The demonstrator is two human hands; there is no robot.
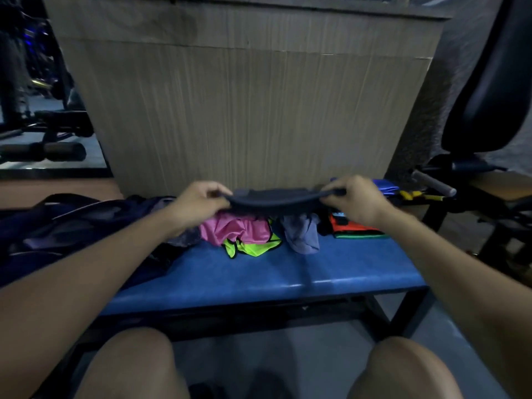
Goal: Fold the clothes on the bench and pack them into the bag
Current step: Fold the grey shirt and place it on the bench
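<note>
hands: your left hand [201,200] and right hand [352,200] both pinch the dark garment [280,200] | where: above the counter [288,272] pile | risk: slack middle could sag — fold goes crooked, or drags the pink shirt [236,230] along

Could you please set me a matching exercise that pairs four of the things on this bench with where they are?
Things:
1. dark garment
2. pink garment
3. bag
4. folded orange and green clothes

Places:
A. at the bench's left end
B. held up between both hands
C. crumpled mid-bench, on the neon yellow one
D. stacked at the bench's right end

Pairs: 1-B, 2-C, 3-A, 4-D
</note>
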